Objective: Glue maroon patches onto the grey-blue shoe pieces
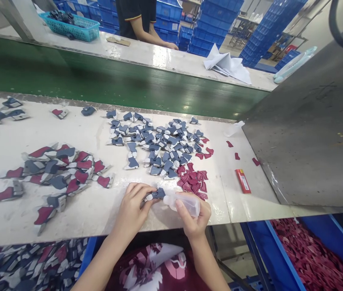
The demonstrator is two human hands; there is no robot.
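Observation:
My left hand [135, 204] pinches a small blue-grey and white plastic part [158, 194] just above the table. A translucent squeeze bottle [187, 203] lies tilted in my right hand [196, 218], its fingers wrapped round it. The bottle's tip points left and meets or nearly meets the part; which of the two I cannot tell. Beyond my hands spreads a pile of similar blue-grey and white parts [159, 139]. Next to that pile, several thin dark-red pieces [193, 180] are heaped. To the left is a group of parts with dark-red faces [74, 185].
A red small box [243, 181] lies at the right, near a metal housing [308, 121]. Blue bins hold mixed parts [28, 262] and red pieces [317, 254] below the table. Across the green conveyor [123, 81], a person's arm [147, 32] rests near a turquoise basket [71, 27].

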